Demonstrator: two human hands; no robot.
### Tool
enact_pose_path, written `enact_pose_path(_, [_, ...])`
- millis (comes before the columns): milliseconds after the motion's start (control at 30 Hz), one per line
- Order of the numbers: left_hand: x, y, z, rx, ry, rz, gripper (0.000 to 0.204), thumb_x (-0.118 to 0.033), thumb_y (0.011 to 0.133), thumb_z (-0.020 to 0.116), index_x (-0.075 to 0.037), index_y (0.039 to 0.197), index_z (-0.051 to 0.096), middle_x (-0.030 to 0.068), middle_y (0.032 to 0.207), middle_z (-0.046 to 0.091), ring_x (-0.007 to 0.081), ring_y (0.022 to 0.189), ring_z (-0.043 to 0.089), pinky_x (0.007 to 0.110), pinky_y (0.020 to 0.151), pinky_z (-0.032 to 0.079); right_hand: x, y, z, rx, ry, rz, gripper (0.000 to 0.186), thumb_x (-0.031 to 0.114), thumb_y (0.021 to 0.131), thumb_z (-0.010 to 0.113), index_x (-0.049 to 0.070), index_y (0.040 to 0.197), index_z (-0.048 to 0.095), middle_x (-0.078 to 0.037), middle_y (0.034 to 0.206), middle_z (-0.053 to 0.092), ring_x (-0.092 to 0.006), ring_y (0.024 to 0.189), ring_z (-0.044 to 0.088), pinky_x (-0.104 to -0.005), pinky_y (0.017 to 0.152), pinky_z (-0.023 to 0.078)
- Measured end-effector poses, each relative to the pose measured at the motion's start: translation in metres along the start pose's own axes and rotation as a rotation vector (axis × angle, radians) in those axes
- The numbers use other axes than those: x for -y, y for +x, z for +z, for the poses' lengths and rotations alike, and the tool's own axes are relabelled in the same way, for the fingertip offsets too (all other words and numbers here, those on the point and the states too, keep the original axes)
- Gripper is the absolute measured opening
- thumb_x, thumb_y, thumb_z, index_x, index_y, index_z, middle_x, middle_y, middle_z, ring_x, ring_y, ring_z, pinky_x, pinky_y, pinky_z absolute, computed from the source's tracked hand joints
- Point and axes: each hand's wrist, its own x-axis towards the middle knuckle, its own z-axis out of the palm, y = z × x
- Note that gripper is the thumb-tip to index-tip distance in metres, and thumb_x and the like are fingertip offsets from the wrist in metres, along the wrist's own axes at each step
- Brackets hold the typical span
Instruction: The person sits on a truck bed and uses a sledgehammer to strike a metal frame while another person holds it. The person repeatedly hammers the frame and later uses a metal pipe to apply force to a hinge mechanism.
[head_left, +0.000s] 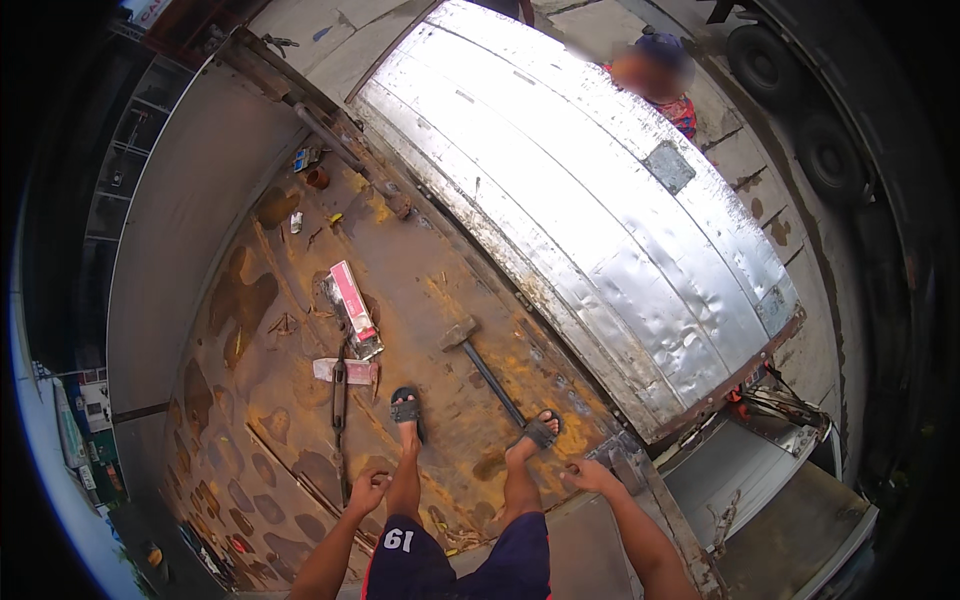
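My left hand (369, 490) hangs beside my left knee with its fingers loosely bent and nothing seen in it. Nearest to it is the lower end of a long, dark metal bar with an open slotted middle, like a turnbuckle (340, 385), lying on the rusty metal floor (290, 400). My right hand (592, 476) is held out past my right knee, its fingers slightly spread, with nothing seen in it. A sledgehammer (490, 378) lies ahead of my feet. Its head points away from me, and its handle reaches my right sandal (541, 430).
A red-and-white long box (352, 302) and a pinkish torn carton (347, 372) lie ahead. A rusty can (317, 178) stands farther off. A tall metal side wall (190, 230) rises on the left. A large silver panel (580, 200) borders the right, with a person (655, 80) beyond it.
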Motion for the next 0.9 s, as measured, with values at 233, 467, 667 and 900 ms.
enact_pose_path(233, [0.035, 0.012, -0.003, 0.138, -0.087, -0.061, 0.043, -0.036, 0.088, 0.069, -0.003, 0.116, 0.068, 0.0211, 0.109, 0.07, 0.0325, 0.092, 0.072, 0.041, 0.082, 0.055, 0.047, -0.066, 0.102, -0.245, 0.362, 0.421, 0.071, 0.057, 0.088, 0.063, -0.005, 0.123, 0.063, -0.02, 0.101, 0.073, -0.032, 0.095, 0.071, -0.0408, 0.083, 0.054])
enact_pose_path(467, [0.056, 0.043, -0.08, 0.273, -0.057, 0.155, 0.044, -0.038, 0.091, 0.066, -0.003, 0.117, 0.068, 0.0195, 0.107, 0.071, 0.0308, 0.1, 0.069, 0.04, 0.088, 0.053, 0.139, -0.051, 0.127, 0.224, 0.212, 0.507, 0.073, 0.062, 0.086, 0.065, -0.005, 0.117, 0.065, -0.015, 0.093, 0.072, -0.0218, 0.082, 0.07, -0.0356, 0.075, 0.054])
enact_pose_path(667, [0.116, 0.075, -0.174, 0.155, -0.341, -0.028, 0.041, -0.034, 0.094, 0.065, -0.001, 0.118, 0.067, 0.0151, 0.106, 0.071, 0.0247, 0.1, 0.068, 0.036, 0.088, 0.052, 0.232, -0.011, 0.176, 0.163, 0.188, 0.331, 0.07, 0.064, 0.086, 0.063, -0.002, 0.107, 0.07, -0.015, 0.089, 0.072, -0.0281, 0.086, 0.07, -0.0382, 0.079, 0.054])
enact_pose_path(900, [0.229, 0.079, -0.223, 0.011, -0.354, -0.259, 0.042, -0.034, 0.092, 0.066, 0.002, 0.115, 0.068, 0.0172, 0.107, 0.072, 0.0276, 0.101, 0.068, 0.04, 0.09, 0.051, 0.334, 0.04, 0.155, -0.219, 0.234, 0.169, 0.06, 0.051, 0.094, 0.062, -0.004, 0.116, 0.065, -0.018, 0.099, 0.07, -0.0273, 0.092, 0.068, -0.0373, 0.084, 0.052])
